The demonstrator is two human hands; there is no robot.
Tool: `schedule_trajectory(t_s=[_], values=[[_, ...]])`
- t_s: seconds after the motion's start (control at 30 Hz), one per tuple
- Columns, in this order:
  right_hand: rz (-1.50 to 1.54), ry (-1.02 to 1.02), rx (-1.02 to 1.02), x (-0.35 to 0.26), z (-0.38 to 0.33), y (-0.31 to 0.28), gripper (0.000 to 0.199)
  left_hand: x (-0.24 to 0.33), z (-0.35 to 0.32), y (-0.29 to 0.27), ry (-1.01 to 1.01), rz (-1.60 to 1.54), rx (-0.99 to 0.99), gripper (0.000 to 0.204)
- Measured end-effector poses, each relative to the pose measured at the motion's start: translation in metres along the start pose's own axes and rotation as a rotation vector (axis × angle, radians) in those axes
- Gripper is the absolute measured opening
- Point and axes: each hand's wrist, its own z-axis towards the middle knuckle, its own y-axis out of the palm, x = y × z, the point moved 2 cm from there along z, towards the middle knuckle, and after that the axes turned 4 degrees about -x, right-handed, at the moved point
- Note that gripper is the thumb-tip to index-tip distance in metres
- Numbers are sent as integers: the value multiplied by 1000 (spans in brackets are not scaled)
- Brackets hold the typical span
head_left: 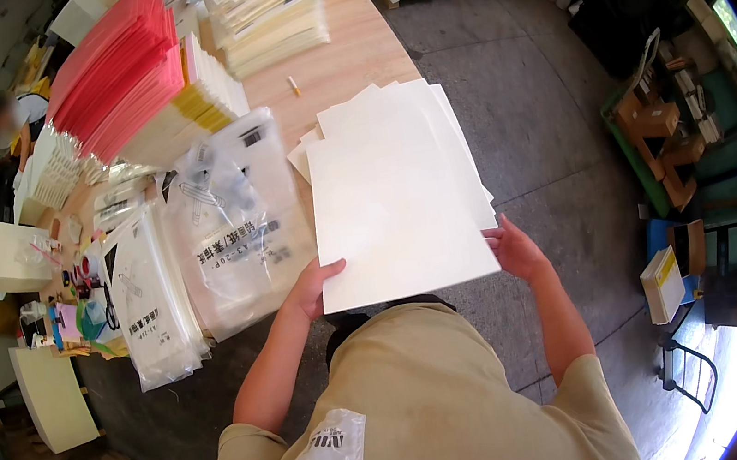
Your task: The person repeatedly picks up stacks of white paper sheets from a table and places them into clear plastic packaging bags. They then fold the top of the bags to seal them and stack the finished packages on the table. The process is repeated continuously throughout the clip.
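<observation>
While the counter carries red stacks far left, white sheets lie at its near edge. The left hand and right hand grip the top sheet's corners, fingers seemingly pinching. Clear bags lie just left.

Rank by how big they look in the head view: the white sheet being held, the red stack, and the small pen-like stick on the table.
1. White sheet, though nearest the camera.
2. Red stack.
3. Stick.
</observation>
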Motion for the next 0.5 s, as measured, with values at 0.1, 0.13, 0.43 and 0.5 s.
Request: schedule_trajectory(t_s=[0.1, 0.13, 0.43, 0.5], values=[[12, 89, -74, -5, 16, 19, 64, -10, -3, -15, 22, 22, -70, 56], [8, 128, -65, -3, 23, 19, 63, -12, -4, -20, 28, 43, -63, 56], [-509, 149, -37, -23, 55, 84, 46, 2, -8, 3, 217, 319, 16, 62], [-791, -18, -44, -30, 46, 110, 40, 4, -6, 12, 297, 421, 44, 64]])
